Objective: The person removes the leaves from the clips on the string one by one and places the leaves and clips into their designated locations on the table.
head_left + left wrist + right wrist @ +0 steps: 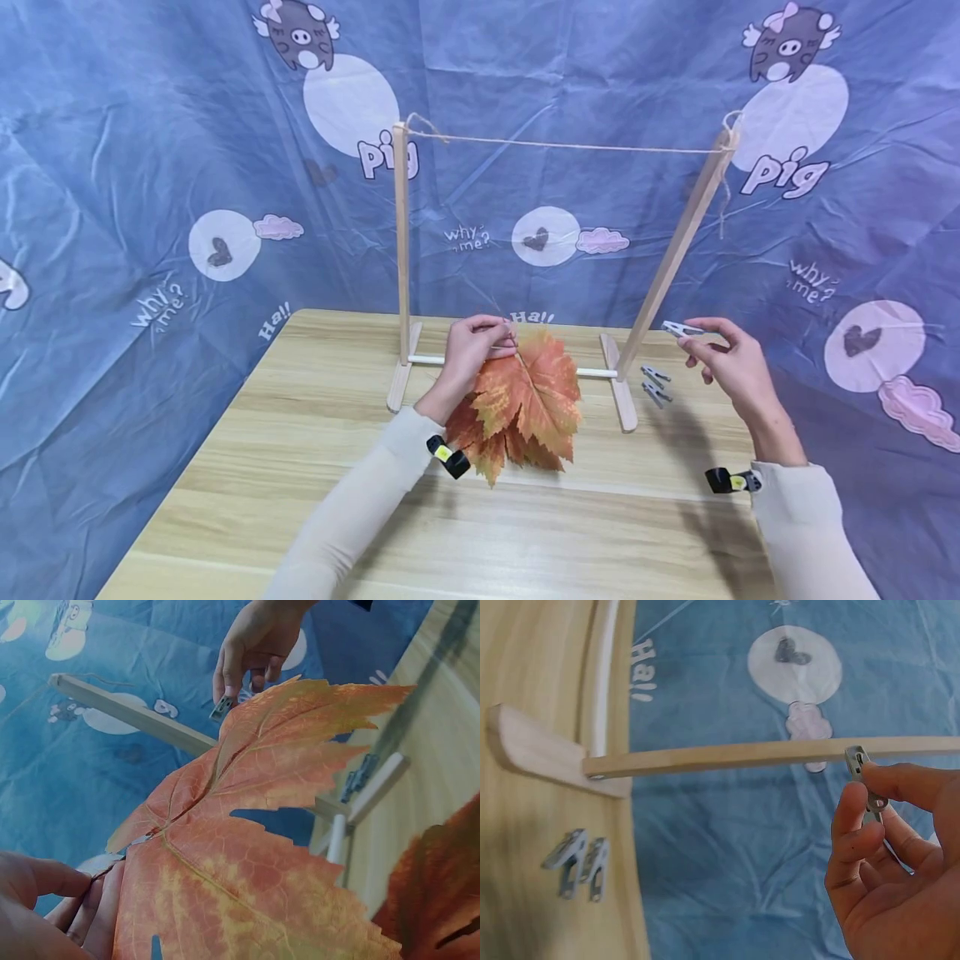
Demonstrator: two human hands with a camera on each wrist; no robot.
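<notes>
My left hand [474,350] pinches the stem of an orange maple leaf [536,387] between thumb and fingers. The leaf hangs below the hand, and its veins show large in the left wrist view. More orange leaves [468,429] lie beneath it on the table. On the right, my right hand [731,358] holds a small grey metal clothespin [857,761] between thumb and fingertips, raised beside the right post. Two more clothespins [576,859] rest on the table below that hand.
A wooden frame stands at the table's back, with a left post [402,242], a right post [675,250] and a white crossbar [600,372] low down. Twine [562,145] runs between the post tops. Behind hangs a blue printed cloth [480,75]. The wooden table [300,467] extends forward.
</notes>
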